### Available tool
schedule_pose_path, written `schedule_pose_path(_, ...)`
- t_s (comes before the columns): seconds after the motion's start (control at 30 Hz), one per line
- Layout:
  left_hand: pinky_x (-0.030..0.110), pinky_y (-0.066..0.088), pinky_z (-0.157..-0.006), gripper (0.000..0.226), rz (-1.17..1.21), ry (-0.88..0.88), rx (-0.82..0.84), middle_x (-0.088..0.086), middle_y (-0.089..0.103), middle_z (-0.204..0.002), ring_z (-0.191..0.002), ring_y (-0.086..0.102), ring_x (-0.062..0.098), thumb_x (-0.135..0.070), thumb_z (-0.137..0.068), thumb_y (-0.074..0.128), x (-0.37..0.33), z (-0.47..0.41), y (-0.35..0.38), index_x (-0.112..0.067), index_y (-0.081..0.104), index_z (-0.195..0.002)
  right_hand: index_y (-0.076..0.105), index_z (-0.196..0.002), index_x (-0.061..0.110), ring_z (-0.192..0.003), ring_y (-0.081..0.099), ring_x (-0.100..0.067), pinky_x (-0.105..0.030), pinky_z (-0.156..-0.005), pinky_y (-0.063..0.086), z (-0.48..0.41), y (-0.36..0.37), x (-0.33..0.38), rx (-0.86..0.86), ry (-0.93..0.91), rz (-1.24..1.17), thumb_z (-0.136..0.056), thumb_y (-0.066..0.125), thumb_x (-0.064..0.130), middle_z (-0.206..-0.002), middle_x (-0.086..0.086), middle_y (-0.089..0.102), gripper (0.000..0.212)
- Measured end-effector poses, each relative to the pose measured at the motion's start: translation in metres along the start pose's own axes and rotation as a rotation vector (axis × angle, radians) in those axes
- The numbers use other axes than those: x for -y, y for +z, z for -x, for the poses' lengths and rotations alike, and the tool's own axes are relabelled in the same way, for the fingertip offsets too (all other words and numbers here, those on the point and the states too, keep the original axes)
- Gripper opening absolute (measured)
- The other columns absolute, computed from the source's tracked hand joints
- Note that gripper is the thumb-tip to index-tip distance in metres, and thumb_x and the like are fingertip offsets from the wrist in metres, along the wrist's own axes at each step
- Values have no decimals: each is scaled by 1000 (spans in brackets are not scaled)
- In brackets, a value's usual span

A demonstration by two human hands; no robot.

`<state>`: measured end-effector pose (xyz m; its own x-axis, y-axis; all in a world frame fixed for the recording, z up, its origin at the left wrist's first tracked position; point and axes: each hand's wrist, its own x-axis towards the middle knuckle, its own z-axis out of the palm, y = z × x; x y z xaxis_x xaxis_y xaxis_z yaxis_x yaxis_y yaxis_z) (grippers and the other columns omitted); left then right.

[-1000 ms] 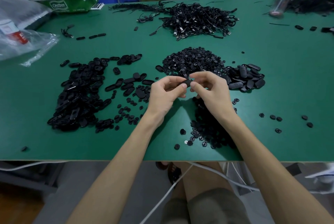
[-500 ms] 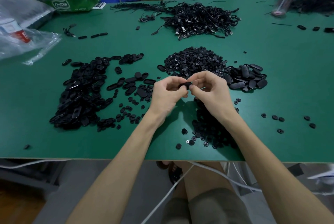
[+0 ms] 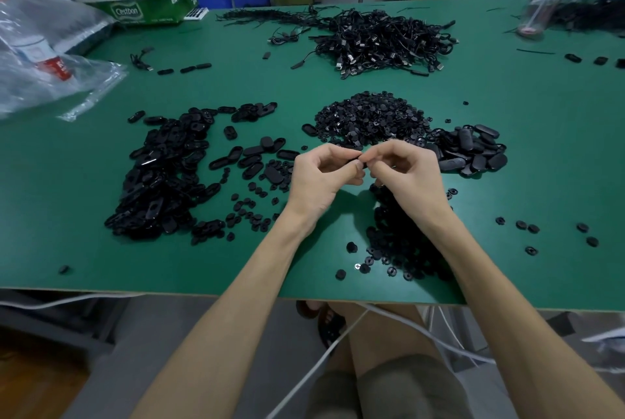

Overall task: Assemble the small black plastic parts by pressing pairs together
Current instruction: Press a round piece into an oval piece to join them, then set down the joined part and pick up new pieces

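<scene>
head view: small black part (image 3: 357,158) pinched between curled fingertips of left hand (image 3: 318,178) and right hand (image 3: 410,176).

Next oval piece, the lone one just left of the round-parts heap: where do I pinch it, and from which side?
Likely from above, pinching across the narrow width of the oval piece: it lies flat on the table, with bare green along both long sides.
</scene>
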<state>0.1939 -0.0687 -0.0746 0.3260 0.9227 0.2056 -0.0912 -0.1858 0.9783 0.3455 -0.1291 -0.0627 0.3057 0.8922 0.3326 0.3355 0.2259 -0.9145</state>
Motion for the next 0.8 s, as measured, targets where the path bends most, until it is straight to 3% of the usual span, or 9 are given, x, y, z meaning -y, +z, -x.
schedule_pose_path(0.1,27,60,-84,15,-188,105,2,7,78,-96,-88,76,16,-4,-92,75,-2,-1,6,-4,76,-107,79,-93,14,-77,65,-32,-44,-73,56,-1,-1,-1,-41,10,-7,-93,67,2,-91,-11,74,17)
schedule_pose_path(0.2,20,54,-91,17,-483,277,-16,0,68,-112,-99,66,5,-14,-99,68,-7,2,12,-11,75,-114,78,-101,18,-79,71,-16,-33,-70,58,-6,-6,-5,-190,35,-19,-94,63,2,-100,-14,73,22)
schedule_pose_path(0.3,17,51,-85,17,-577,343,-14,1,65,-110,-93,63,6,-12,-103,61,-10,3,6,-11,73,-114,74,-114,14,-79,71,-8,-23,-68,57,-13,-13,-15,-430,148,-56,-95,53,1,-108,-16,71,31)
schedule_pose_path(0.4,17,52,-73,16,-482,238,-45,0,71,-101,-82,70,9,-10,-103,60,-17,0,-13,-11,73,-111,66,-129,10,-80,70,-6,-26,-77,60,-16,-20,-21,-545,291,-160,-96,55,-1,-112,-13,70,37)
schedule_pose_path(0.47,20,55,-72,18,-352,92,-86,1,75,-96,-80,72,9,-7,-102,58,-23,-6,-31,-11,73,-110,55,-143,10,-97,69,-11,-37,-87,61,-17,-21,-21,-540,330,-150,-97,58,3,-123,-12,64,47)
schedule_pose_path(0.53,24,57,-75,19,-338,-39,-95,3,75,-99,-82,72,10,-6,-103,56,-28,-12,-51,-15,73,-109,33,-158,10,-120,62,-10,-35,-87,62,-15,-20,-19,-478,310,-112,-97,53,4,-147,-4,49,65)
schedule_pose_path(0.63,26,57,-86,20,-722,-118,-13,1,75,-105,-89,71,12,-7,-103,56,-33,-19,-77,-15,72,-112,16,-165,16,-119,57,-2,-34,-89,58,-11,-14,-13,-379,286,-133,-96,53,2,-145,9,40,79)
schedule_pose_path(0.7,33,54,-97,20,-1062,-76,26,2,71,-111,-97,67,15,-7,-103,56,-36,-19,-88,-13,72,-114,24,-163,18,-114,62,4,-40,-88,58,-11,-13,-13,-368,278,-135,-96,55,3,-141,10,43,75)
schedule_pose_path(0.8,41,54,-99,15,-1277,15,-76,6,67,-111,-100,65,21,-9,-102,59,-46,-18,-100,-11,71,-110,45,-151,16,-122,60,-10,-44,-94,60,-11,-14,-14,-377,277,-103,-96,58,6,-141,1,54,57)
